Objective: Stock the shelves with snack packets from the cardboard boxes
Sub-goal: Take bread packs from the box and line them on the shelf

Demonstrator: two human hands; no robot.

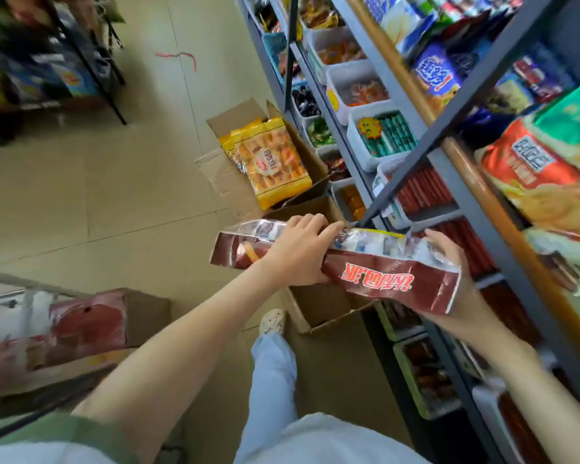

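- The brown snack packet (382,272) is up off everything. It lies lengthwise between the two hands, hanging over an open cardboard box (318,306) and just beside the shelves (462,192). It is not yet on any tier.
- The left hand (298,252) has its grip closed over the packet's upper edge near the middle, fingers curled across the top. I'd judge that is to stop a long, floppy bag from sagging.
- The right hand (449,252) takes the end at three o'clock from underneath, its grip wrapped up round the crinkled edge. That end points toward the racks, so it looks like the leading end for sliding in.
- The open box sits at six o'clock of the packet, close to the shelf foot, so each lift is short. The packet hides most of its inside, so I can't say how much is left in it.
- At eleven o'clock a second box (310,155) stands with its flaps spread and yellow packets (275,162) on end inside, also close against the shelving.
- White tubs (335,82) of small goods line the lower tiers at one o'clock.
- At eight o'clock a third box (148,316), blurred, seems to hold similar brown-red packets.
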